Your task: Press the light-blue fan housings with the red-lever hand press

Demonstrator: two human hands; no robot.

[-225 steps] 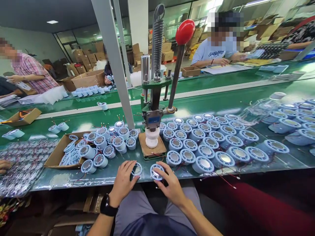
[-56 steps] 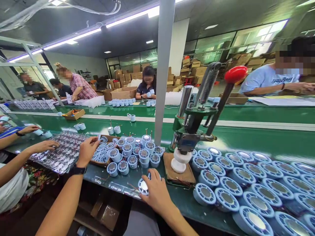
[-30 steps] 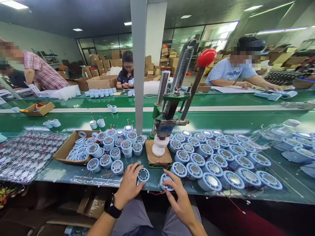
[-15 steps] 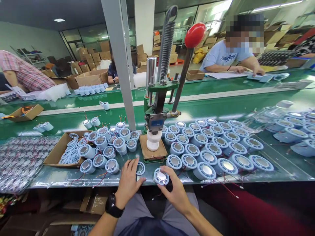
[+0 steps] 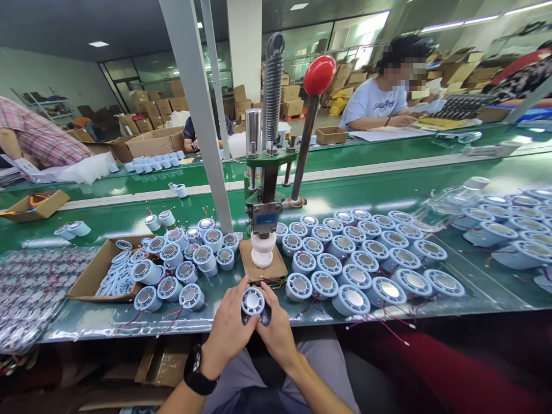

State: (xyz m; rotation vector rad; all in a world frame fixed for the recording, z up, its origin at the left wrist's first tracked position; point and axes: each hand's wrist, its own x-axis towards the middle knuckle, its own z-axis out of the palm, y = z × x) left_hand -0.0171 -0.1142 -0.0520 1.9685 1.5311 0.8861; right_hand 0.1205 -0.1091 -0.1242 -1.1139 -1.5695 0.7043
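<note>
Between my two hands at the table's front edge is a light blue round housing (image 5: pixel 252 301) with a slotted rim and a silver disc on top. My left hand (image 5: pixel 227 323) curves round its left side, and my right hand (image 5: pixel 278 329) closes on its right side, the thumbs meeting in front. The fingers partly hide its lower part. Just behind stands a green hand press (image 5: pixel 271 167) with a red-knobbed lever (image 5: pixel 319 75). Its white pusher (image 5: pixel 262 253) is above a brown pad (image 5: pixel 276 267).
Rows of similar housings (image 5: pixel 355 276) with thin wires stand at right, and more cluster at left. A cardboard box (image 5: pixel 81 282) holds light blue rings (image 5: pixel 114 279). Wrapped parts (image 5: pixel 38 287) lie far left. A grey post (image 5: pixel 198 109) rises behind. Other people work across the green belt.
My right hand has brought the housing left to my left hand, and both are now round it. The ring beside my left hand no longer shows. The view has shifted slightly.
</note>
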